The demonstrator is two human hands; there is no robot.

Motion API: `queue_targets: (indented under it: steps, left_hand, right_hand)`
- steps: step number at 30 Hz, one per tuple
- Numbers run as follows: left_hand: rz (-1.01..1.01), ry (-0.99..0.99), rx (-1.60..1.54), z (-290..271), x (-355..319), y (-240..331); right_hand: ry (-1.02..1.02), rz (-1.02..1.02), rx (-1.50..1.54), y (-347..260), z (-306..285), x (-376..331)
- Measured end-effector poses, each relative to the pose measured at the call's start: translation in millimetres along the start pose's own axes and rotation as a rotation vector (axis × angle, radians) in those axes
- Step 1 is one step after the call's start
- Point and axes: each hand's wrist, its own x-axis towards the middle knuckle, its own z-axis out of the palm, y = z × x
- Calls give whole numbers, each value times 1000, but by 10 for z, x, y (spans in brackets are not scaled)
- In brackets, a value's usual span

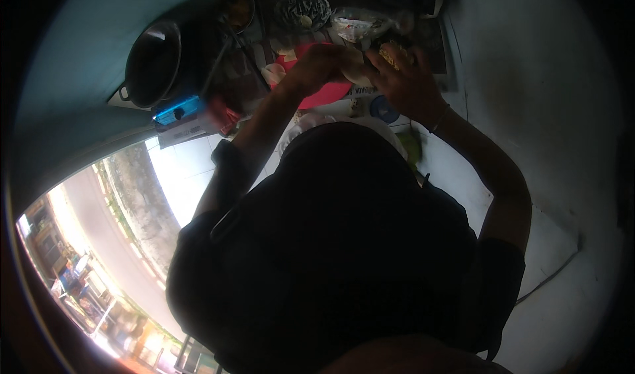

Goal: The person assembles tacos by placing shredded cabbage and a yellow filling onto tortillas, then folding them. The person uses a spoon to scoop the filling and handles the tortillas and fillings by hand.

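The right hand (405, 76) has its grip closed around a yellowish lump of food (390, 56); the left hand (317, 66) cups a pale piece (354, 70) pressed against it, so both grips meet. Steady work here probably means keeping both pieces low over the red plate (324, 93) just beneath. Beyond them on the surface (198, 169) sit a patterned bowl (303, 9) and, farther left, a dark pot (152, 63).

You wear a dark, nearly black shirt (344, 255) with short sleeves that stop near your elbows, and your forearms are bare. A thin band (438, 119) goes around your right wrist. Your left hand (317, 66) and right hand (407, 80) have no gloves on them.
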Motion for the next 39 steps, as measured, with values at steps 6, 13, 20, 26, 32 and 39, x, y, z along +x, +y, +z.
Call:
queue_targets:
  steps: [6, 13, 20, 26, 32, 39]
  left_hand:
    - [121, 104, 236, 207, -84, 101]
    - [116, 116, 257, 302, -52, 0]
    - [134, 96, 86, 234, 135, -235]
    - [53, 246, 162, 185, 329, -465]
    - [-33, 254, 231, 299, 518, -590]
    - [336, 163, 991, 336, 773, -901]
  right_hand:
    - [-61, 189, 253, 265, -121, -60]
    - [34, 588, 1082, 369, 106, -38]
    - [116, 1095, 1293, 385, 997, -701]
    - [-36, 1165, 867, 334, 1762, -1687]
    - [-43, 1231, 431, 354, 2670, -2362]
    - [-92, 1577, 826, 512, 3522, -2696]
